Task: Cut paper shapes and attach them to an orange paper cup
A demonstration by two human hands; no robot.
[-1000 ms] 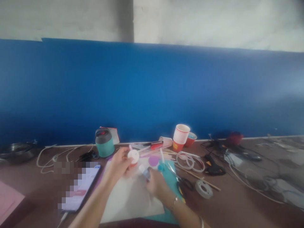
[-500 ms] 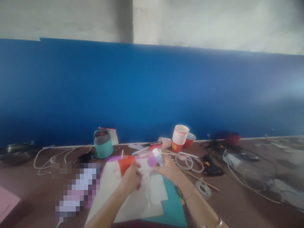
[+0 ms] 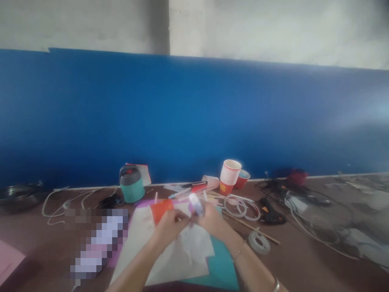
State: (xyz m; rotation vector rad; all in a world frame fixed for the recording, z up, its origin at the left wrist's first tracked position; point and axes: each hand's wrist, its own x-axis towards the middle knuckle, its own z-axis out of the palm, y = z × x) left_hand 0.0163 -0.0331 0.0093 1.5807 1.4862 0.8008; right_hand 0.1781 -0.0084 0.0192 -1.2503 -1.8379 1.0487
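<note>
A roll of tape [image 3: 197,204] is in my right hand [image 3: 209,219], whose fingers are closed around it. My left hand [image 3: 170,227] is closed, its fingertips meeting those of the right hand; what they pinch is too small to make out. An orange-red paper cup [image 3: 160,211] lies just behind my left hand. Both hands are above white paper [image 3: 170,263], which overlaps a teal sheet [image 3: 223,263]. Part of a purple sheet [image 3: 144,202] shows at the back.
A teal flask [image 3: 133,188] stands back left. Behind the hands are stacked paper cups [image 3: 230,178]. To the right lie coiled tubing [image 3: 243,207], a clear roll [image 3: 259,242], a wooden stick [image 3: 267,234], a black glue gun [image 3: 273,213] and cables.
My left hand has moved right and slightly up, away from the cup. The right hand has shifted left with the tape roll, bringing the fingertips together.
</note>
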